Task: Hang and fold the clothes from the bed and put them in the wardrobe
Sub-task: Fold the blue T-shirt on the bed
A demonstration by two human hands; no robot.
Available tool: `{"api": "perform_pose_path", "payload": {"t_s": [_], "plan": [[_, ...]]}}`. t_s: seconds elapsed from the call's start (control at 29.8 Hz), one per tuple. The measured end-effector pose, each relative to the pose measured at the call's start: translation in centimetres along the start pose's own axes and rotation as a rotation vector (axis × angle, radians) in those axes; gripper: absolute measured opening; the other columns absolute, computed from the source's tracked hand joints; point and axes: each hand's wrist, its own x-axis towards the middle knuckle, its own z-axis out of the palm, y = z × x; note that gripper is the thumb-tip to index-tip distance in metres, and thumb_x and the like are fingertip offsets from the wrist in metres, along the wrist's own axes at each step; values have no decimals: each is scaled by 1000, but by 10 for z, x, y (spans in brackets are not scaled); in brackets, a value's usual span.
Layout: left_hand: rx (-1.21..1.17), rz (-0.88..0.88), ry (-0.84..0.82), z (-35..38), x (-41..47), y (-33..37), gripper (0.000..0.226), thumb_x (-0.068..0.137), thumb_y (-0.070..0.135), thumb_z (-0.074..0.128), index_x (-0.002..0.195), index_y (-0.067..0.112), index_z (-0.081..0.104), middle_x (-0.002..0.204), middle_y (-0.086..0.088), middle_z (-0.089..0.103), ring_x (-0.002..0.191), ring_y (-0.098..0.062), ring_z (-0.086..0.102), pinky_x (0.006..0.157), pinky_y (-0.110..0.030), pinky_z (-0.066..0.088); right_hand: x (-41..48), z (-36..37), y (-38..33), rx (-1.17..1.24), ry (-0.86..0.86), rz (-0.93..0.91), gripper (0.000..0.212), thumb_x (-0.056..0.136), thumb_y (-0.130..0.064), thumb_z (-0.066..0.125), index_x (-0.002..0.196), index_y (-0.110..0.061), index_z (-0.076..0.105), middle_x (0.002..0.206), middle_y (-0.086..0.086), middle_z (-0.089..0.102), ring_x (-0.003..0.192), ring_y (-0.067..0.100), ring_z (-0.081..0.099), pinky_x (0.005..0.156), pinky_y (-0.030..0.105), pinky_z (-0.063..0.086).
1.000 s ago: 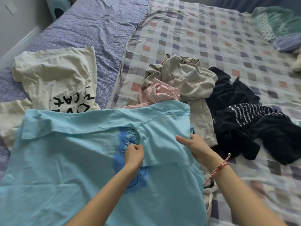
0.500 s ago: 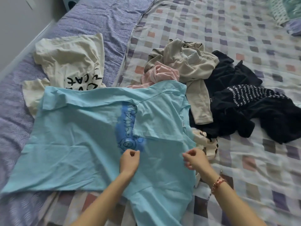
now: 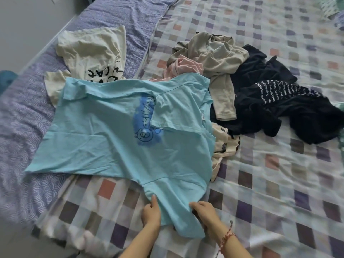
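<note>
Both hands work the near sleeve of the blue shirt (image 3: 119,138), which lies spread flat on the bed (image 3: 279,183) with its printed side up. The left hand (image 3: 151,214) pinches the left edge of that sleeve, thumb on top of the fabric; the right hand (image 3: 205,214) grips the sleeve's right edge, fingers curled onto the cloth. Holding the sleeve at both edges keeps it taut and square, which by judgement prepares it to be turned inward over the shirt body, matching the far sleeve that already lies folded in beside the print. The shirt is laid flat so that creases fall straight. A red cord (image 3: 228,237) sits on the right wrist, clear of the fabric. Beyond the shirt, at its far left corner, lies a cream shirt (image 3: 93,51), partly under it. At the far right corner sits a heap of unfolded items: a pink piece (image 3: 183,67), a beige top (image 3: 212,56), and right of those a black shirt (image 3: 279,101). A patterned cream piece (image 3: 224,144) shows from under the blue shirt's right edge. No wardrobe is in view; folding is at an early step.
</note>
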Motion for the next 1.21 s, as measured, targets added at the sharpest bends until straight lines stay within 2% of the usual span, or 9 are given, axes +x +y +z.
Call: {"api": "perform_pose_path", "payload": {"t_s": [0.2, 0.3, 0.4, 0.5, 0.6, 0.77, 1.01, 1.11, 1.21], "plan": [[-419, -6, 126, -59, 8, 30, 31, 96, 24, 47, 81, -1, 59, 86, -16, 59, 83, -29, 55, 78, -41, 47, -10, -19, -45, 207, 45, -48, 20, 86, -2, 48, 69, -11, 42, 62, 10, 44, 53, 20, 45, 38, 21, 42], [-632, 6, -40, -85, 15, 91, 21, 93, 17, 54, 76, 5, 54, 78, -13, 57, 67, -26, 54, 59, -31, 47, -6, -25, -93, 391, 35, -70, 27, 86, 5, 45, 64, -11, 40, 59, 6, 35, 50, 15, 35, 31, 14, 33], [-707, 131, -186, -89, 18, 180, 20, 96, 22, 51, 81, 9, 56, 74, -6, 57, 57, -15, 56, 39, -20, 47, 10, -30, -158, 703, 8, -73, 20, 90, 5, 41, 75, -6, 48, 55, 8, 46, 41, 12, 47, 33, 14, 38], [-734, 385, -443, -86, 34, 249, 26, 100, 32, 37, 113, 16, 53, 98, -3, 59, 82, -12, 60, 71, -29, 52, 25, -31, -211, 972, -99, -224, 11, 99, -8, 41, 101, -2, 50, 76, 9, 60, 65, 16, 61, 64, 24, 56], [-302, 642, -335, -89, 68, 254, 39, 99, 32, 40, 133, 14, 48, 127, 1, 52, 116, -15, 49, 99, -32, 36, 33, -25, -218, 522, 72, -400, 42, 96, -6, 46, 137, -10, 34, 109, 8, 54, 89, 20, 57, 91, 37, 46], [540, 952, 169, -142, 148, 181, 39, 88, 14, 59, 127, 10, 56, 136, -10, 50, 127, -25, 45, 104, -34, 32, 52, 8, -185, -551, 329, -827, 47, 87, -6, 56, 133, -9, 47, 125, 10, 55, 111, 26, 52, 97, 34, 39], [1143, 666, 242, -247, 223, 136, 58, 91, 19, 46, 145, 26, 25, 150, 4, 30, 137, -14, 29, 108, -29, 24, 79, 68, -239, -1034, 517, -1282, 76, 52, -14, 88, 121, -8, 55, 112, 14, 62, 97, 31, 60, 84, 41, 49], [1207, 575, 236, -285, 251, 129, 49, 90, 26, 48, 137, 24, 37, 140, -2, 38, 131, -18, 37, 104, -30, 31, 92, 117, -265, -1252, 397, -1469, 69, 45, -23, 90, 109, -13, 65, 102, 9, 67, 94, 27, 62, 83, 34, 46], [1296, 516, 197, -315, 272, 121, 38, 88, 33, 49, 124, 22, 48, 134, -5, 41, 127, -22, 39, 102, -33, 32, 101, 168, -274, -1496, 211, -1535, 47, 38, -45, 85, 75, -20, 70, 74, 0, 64, 71, 24, 65, 75, 34, 33]]}}
